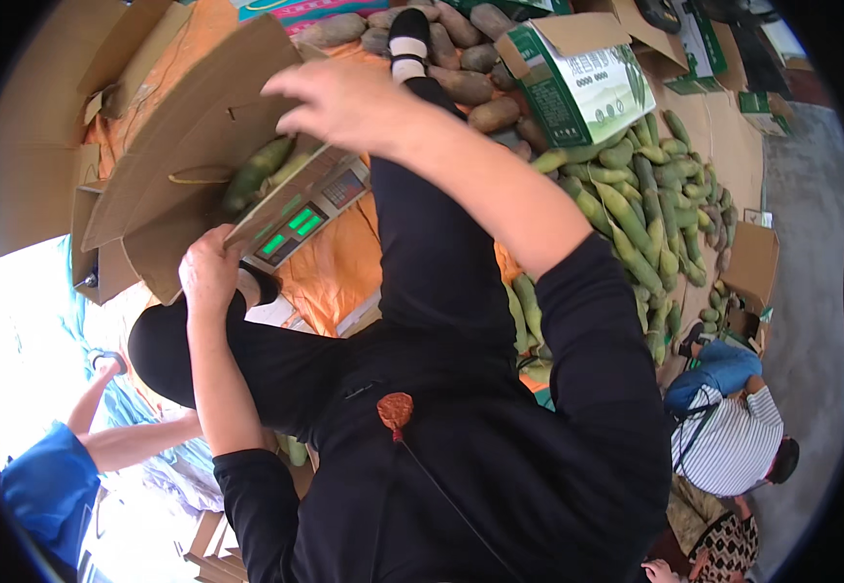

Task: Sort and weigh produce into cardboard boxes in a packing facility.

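Note:
An open cardboard box (165, 194) stands in front of me at the left, with a few long green radishes (259, 175) inside. Beside its near wall is a digital scale (330, 199) with lit green displays and a keypad. My left hand (210, 267) pinches the box's near edge by the display. Over the box's right side, my right hand (339, 105) is raised with its fingers apart and nothing in them; it is slightly blurred. Whether the box rests on the scale's plate is hidden.
A large heap of green radishes (641, 209) lies to my right. Brownish root vegetables (466, 87) are spread ahead, near a green-and-white carton (577, 87). Orange sheeting (330, 282) lies under the scale. Other people sit at the right (728, 437) and left (48, 486).

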### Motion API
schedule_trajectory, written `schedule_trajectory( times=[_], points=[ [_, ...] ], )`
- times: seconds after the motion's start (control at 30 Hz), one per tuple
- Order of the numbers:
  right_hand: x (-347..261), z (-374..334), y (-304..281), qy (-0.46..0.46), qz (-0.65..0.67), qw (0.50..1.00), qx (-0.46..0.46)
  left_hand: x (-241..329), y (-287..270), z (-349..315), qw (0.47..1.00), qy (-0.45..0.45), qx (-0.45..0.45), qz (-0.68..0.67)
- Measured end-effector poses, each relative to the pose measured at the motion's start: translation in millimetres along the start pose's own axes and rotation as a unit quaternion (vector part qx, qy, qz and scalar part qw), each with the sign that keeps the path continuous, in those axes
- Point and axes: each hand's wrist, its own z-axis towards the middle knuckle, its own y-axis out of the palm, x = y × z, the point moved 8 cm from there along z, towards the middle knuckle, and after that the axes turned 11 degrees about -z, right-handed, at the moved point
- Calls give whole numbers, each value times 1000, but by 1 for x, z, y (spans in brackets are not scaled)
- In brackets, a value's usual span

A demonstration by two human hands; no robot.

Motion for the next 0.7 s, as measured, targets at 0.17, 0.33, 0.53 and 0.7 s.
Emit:
schedule_trajectory(
  times=[0.17, 0.33, 0.53, 0.7],
  points=[
    [133, -92, -68, 199, 77, 975, 61, 3, -3, -4, 1000, 1, -2, -1],
    [277, -295, -23, 392, -86, 914, -55, 8, 2, 2, 1000, 0, -6, 13],
    [287, -477, 83, 489, -177, 805, -285, -1, 0, -1, 1000, -16, -3, 26],
    [260, -482, 99, 478, -262, 760, -354, -1, -3, -5, 1000, -18, 4, 7]
  ],
)
